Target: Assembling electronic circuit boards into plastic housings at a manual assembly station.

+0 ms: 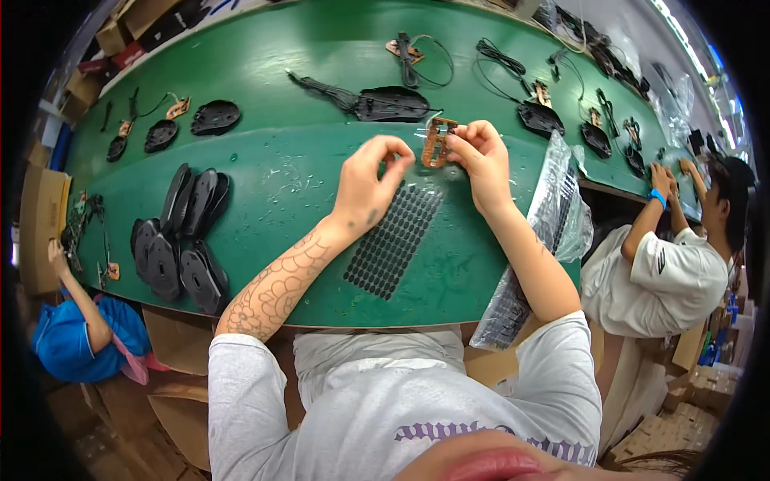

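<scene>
Between the fingers of my right hand is a small brown circuit board, held upright above the table. My left hand is just left of the board, apart from it, with thumb and fingertips pinched together; anything between them is too small to make out. Below the hands lies a sheet of black round pads. Beyond them sits a black mouse-shaped plastic shell with a bundled black cable beside it.
Several black plastic shells are piled at the left on the green table. More shells, boards and cables lie along the far side. Clear plastic bags lie at my right. One person works at the right, another at the left.
</scene>
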